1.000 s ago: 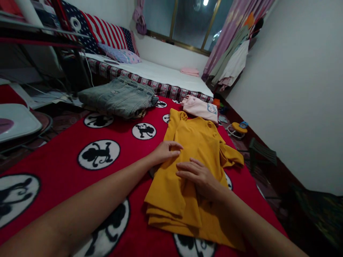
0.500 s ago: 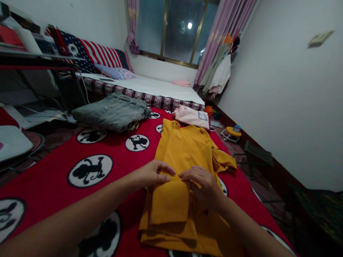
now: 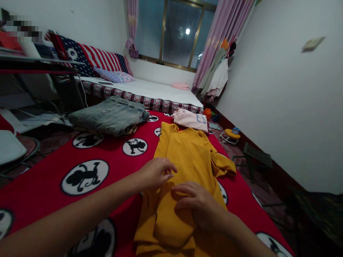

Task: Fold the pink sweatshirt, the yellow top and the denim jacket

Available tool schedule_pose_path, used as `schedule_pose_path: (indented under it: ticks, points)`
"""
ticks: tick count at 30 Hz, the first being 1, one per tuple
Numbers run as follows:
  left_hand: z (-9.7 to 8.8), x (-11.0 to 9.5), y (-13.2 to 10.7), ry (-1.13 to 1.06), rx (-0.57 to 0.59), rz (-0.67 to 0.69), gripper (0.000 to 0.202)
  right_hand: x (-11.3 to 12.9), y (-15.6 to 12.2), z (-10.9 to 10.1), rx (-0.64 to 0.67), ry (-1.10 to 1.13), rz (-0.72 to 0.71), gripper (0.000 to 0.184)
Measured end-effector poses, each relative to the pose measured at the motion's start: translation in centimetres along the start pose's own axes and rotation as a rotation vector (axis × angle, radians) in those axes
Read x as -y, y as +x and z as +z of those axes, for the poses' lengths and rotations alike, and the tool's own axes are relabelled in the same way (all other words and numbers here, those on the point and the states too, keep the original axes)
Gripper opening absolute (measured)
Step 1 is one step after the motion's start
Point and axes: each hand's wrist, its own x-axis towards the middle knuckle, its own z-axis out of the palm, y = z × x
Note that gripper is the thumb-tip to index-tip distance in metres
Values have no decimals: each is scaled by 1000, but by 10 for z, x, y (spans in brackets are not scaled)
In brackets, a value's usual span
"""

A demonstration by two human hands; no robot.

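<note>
Where the fingertips were set together on a flat, square-ended flap half a second earlier, the hands are now seen drawn slightly apart, and the flap (image 3: pixel 174 228) is left rounder and puffier at its near end. From this it is judged that the folding of the yellow garment (image 3: pixel 189 146) is unfinished and that more smoothing may be needed.

Left hand (image 3: pixel 157 173): loosely curled, a small gap left between thumb and fingers, nothing seen held. Right hand (image 3: pixel 200 203): half open, fingers arched over the flap, no grip made out; whether cloth is touched by either cannot be told.

The garment is laid out on the red blanket (image 3: pixel 115 161), its far end placed just short of a folded pink garment (image 3: pixel 189 119). Plain mustard cloth is noted, softly creased, layers stacked at the near hem, one sleeve (image 3: pixel 225 166) splayed to the right
</note>
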Motion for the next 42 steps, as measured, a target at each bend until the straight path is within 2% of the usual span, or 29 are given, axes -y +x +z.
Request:
schedule_pose_path:
  ticks: [2,4,8,9,10,12,15,17,20,21,22,24,25,26,27,30,32,35,37,39,40,41,42]
  points:
    - [8,7,17,-53,-37,116,25,2,2,1,-106,113,59,32]
    - [17,13,33,-75,-6,185,32,8,4,1,-188,241,158,24]
    - [42,27,48,122,59,112,55,21,2,-8,-48,326,214,27]
    - [49,31,48,190,52,93,61,19,-1,-13,-64,321,244,29]
    - [56,34,47,250,34,85,65,13,-6,-19,-128,306,301,28]
    - [67,40,44,337,-11,95,69,-10,-19,-34,-371,215,474,27]
    - [74,43,40,388,-42,99,68,-62,-44,-61,-702,-138,706,31]
    - [73,43,40,398,-40,97,67,-93,-56,-74,-682,-407,835,44]
    - [71,43,41,399,-34,97,66,-119,-57,-83,-464,-592,1039,74]
    - [71,44,41,399,-32,97,65,-122,-55,-85,-370,-608,1097,77]
    - [71,45,41,399,-32,97,65,-124,-52,-87,-271,-615,1144,73]
    - [71,46,40,398,-31,96,65,-127,-48,-95,-114,-624,1215,48]
    - [71,46,40,398,-31,96,64,-129,-49,-102,-93,-629,1243,35]
    - [71,46,40,397,-31,95,64,-133,-51,-111,-132,-636,1269,27]
    - [71,46,40,395,-33,94,64,-138,-56,-121,-230,-629,1284,23]
    - [70,44,40,383,-45,92,62,-159,-69,-153,-782,-449,1248,18]
    - [70,43,40,366,-57,99,60,-172,-68,-169,-1055,-307,1182,21]
    - [70,43,40,335,-82,122,58,-179,-42,-180,-1199,-291,1121,35]
    - [69,43,40,308,-118,143,53,-167,-9,-177,-1266,-378,965,38]
    - [68,43,40,262,-170,169,43,-141,32,-165,-1221,-514,634,39]
    - [66,43,40,228,-197,185,36,-123,51,-156,-1106,-550,439,40]
    - [65,42,39,190,-224,203,31,-105,69,-146,-881,-548,276,44]
    - [64,42,38,152,-247,225,27,-86,84,-135,-627,-530,174,47]
